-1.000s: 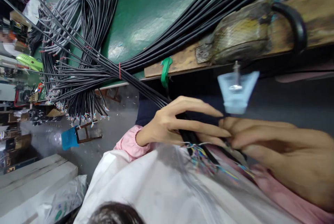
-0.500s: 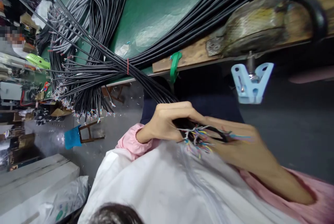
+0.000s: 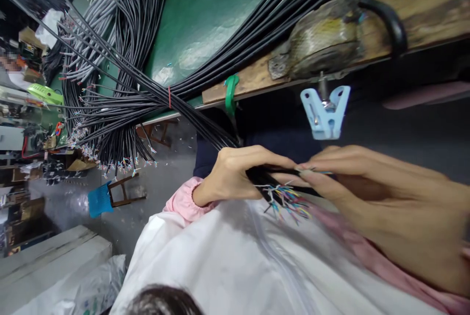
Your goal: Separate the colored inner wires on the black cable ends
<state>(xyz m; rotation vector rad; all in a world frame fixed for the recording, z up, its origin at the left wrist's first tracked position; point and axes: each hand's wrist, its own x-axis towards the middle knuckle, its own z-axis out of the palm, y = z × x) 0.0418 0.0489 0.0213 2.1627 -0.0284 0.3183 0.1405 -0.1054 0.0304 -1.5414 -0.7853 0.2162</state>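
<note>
A bundle of black cables runs from the table into my left hand, whose fingers are wrapped round it. Out of that grip fan the stripped ends, thin coloured wires with pale strands, hanging over my white apron. My right hand meets the left fingertips, thumb and forefinger pinched on the end of one black cable; a little light-blue wire shows past the pinch. A red band circles the bundle farther back. Beyond my hands, a light-blue plastic clip hangs from the table edge.
More black cables lie on the green table, crossing grey cables at the left. Along the wooden edge sit a tape-wrapped device and a green clamp. A blue stool stands on the floor; white boxes are lower left.
My right hand has moved right and turned, its fingertips now pinching a cable end beside my left fingers. The left hand keeps its grip on the bundle. The view has shifted slightly.
</note>
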